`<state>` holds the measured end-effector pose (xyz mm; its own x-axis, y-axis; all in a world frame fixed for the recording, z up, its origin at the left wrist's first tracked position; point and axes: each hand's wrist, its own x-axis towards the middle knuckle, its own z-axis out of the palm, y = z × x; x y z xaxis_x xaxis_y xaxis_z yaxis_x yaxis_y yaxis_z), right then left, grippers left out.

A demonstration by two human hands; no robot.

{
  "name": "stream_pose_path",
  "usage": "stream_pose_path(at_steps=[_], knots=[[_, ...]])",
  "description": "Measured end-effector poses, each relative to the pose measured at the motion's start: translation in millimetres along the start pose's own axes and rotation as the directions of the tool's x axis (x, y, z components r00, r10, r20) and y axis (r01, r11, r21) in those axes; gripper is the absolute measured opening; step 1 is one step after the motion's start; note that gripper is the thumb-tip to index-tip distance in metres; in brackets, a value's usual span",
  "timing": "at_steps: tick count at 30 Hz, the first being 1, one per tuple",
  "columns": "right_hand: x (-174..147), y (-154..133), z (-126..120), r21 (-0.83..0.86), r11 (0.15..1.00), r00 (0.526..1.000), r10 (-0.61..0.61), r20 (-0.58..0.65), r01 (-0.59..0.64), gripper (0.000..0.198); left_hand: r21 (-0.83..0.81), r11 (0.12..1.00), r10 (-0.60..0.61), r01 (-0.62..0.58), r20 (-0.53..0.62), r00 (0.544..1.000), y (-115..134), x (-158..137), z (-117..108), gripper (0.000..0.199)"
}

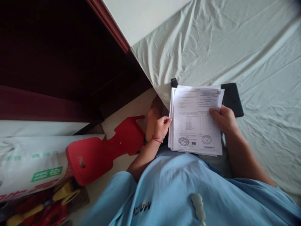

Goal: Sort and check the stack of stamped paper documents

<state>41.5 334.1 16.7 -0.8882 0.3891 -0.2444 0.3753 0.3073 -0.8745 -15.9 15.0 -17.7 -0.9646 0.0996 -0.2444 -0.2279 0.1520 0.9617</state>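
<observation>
A stack of printed papers [195, 122] lies over my lap, its top sheet bearing tables, small text and two round stamps along the bottom. My right hand [225, 118] grips the stack at its right edge, thumb on top and fingers hidden underneath. At the left edge, my left hand [163, 125] pinches the papers between thumb and forefinger. The sheets are slightly fanned on the left side. Just beyond the right edge, a black flat device [232, 99] shows partly from under the papers. A small dark object [174, 83] peeks out above the top left corner.
A pale wrinkled sheet [263, 72] covers the bed surface to the right. On the left, a red plastic piece [94, 153] rests against a white printed sack [30, 166], with yellow and red items [54, 204] below. Dark wooden furniture [58, 62] fills the upper left.
</observation>
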Motion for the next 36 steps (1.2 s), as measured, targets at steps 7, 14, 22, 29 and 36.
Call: stream_pose_path(at_steps=[7, 14, 22, 29, 36], knots=[[-2, -6, -1, -0.042, 0.999, 1.000, 0.004, 0.002, -0.004, 0.032, -0.053, 0.997, -0.066, 0.064, -0.040, 0.997, -1, 0, 1, 0.047], [-2, -18, -1, -0.276, 0.961, 0.999, -0.032, -0.020, 0.026, 0.031, -0.122, 0.992, 0.001, -0.009, -0.065, 0.998, 9, -8, -15, 0.054], [1, -20, 0, -0.334, 0.940, 0.996, -0.080, -0.026, 0.067, 0.024, -0.265, 0.963, -0.127, 0.050, -0.284, 0.950, 32, -2, -110, 0.037], [2, -10, -2, -0.148, 0.989, 0.999, -0.034, -0.042, 0.027, 0.020, -0.514, 0.858, -0.205, 0.002, -0.339, 0.918, 46, -2, -131, 0.021], [1, -5, -11, -0.080, 0.996, 0.997, -0.036, -0.063, 0.031, 0.019, -0.577, 0.816, -0.215, 0.009, -0.290, 0.933, 40, 3, -143, 0.021]])
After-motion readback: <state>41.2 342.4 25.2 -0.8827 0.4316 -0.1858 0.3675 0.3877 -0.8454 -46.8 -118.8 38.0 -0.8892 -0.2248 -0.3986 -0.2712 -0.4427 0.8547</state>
